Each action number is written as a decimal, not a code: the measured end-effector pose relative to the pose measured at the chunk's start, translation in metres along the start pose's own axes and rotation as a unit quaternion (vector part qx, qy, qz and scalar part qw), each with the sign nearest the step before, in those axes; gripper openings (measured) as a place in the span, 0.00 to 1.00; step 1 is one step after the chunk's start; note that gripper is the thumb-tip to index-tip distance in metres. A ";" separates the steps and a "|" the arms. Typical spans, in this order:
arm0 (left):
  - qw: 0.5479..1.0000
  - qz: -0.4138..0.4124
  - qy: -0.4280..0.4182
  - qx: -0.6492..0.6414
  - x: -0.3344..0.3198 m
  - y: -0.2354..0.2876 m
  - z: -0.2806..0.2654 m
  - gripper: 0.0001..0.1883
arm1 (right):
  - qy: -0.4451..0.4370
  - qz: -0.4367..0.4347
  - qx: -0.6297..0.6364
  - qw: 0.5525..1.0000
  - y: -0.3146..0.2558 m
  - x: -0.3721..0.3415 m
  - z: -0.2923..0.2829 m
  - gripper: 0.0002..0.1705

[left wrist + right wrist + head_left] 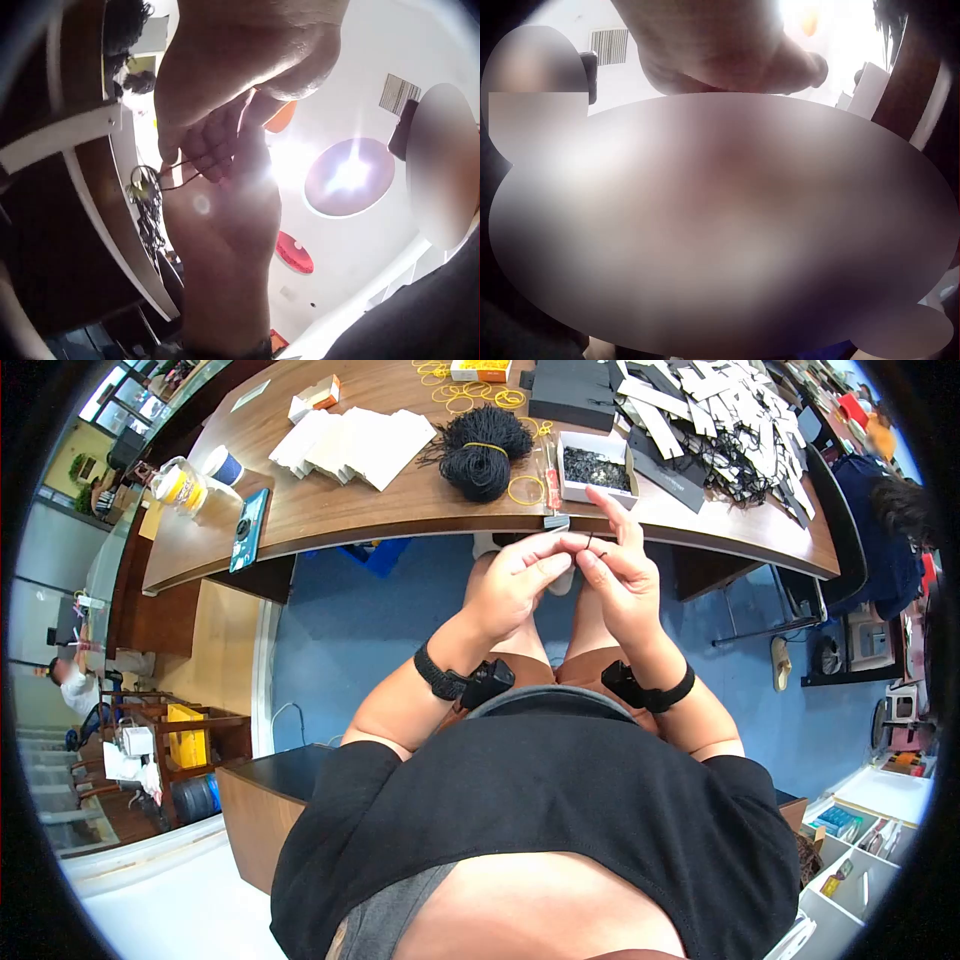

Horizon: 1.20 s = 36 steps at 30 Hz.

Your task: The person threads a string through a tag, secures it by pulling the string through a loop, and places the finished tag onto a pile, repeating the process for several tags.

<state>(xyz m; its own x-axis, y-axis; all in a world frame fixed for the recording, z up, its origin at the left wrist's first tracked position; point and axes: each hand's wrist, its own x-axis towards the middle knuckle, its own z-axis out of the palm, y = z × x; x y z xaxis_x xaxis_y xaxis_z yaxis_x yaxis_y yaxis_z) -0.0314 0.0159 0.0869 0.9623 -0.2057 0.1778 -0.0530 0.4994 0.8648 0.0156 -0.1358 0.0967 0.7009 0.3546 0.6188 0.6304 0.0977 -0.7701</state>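
Black cord (pixel 590 541), pinched by left fingers (pixel 545 548) and right fingers (pixel 599 572), points one end forward.

No words or numbers could be read; the yellow label (pixel 183 492) on the cup (pixel 178 484) was too small to decipher.

Left hand (pixel 508 588) meeting right hand (pixel 630 582), fingers (pixel 545 544) pinching, forearms (pixel 395 702) converging

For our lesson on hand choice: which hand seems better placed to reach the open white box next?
Probably the right hand: seen from above, it appears over the near edge of the white box, while the left hand lies farther away. Both seem to pinch black cord.
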 end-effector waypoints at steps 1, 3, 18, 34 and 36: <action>0.998 -0.025 -0.003 -0.049 0.001 -0.008 0.000 0.15 | -0.021 -0.015 0.003 1.000 0.003 0.000 -0.002 0.12; 0.996 -0.018 0.029 -0.083 -0.004 -0.018 0.009 0.16 | -0.027 0.051 0.064 0.996 0.001 -0.004 -0.003 0.12; 0.951 0.060 0.193 0.235 0.008 -0.012 -0.008 0.10 | -0.106 0.015 -0.605 0.789 0.063 0.098 -0.049 0.09; 0.849 0.210 0.239 0.422 0.006 -0.004 -0.007 0.09 | 0.083 0.086 -0.266 0.957 0.080 0.084 -0.051 0.07; 0.846 0.212 0.235 0.429 0.006 0.000 -0.005 0.09 | 0.094 0.225 -0.008 0.970 0.071 0.084 -0.047 0.09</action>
<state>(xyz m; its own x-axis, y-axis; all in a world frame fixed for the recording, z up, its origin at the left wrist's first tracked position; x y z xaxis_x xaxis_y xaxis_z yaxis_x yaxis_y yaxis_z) -0.0241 0.0192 0.0859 0.7976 0.2961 0.5254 -0.4004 -0.3916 0.8285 0.1348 -0.1426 0.1014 0.9536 0.1828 0.2394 0.2510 -0.0430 -0.9670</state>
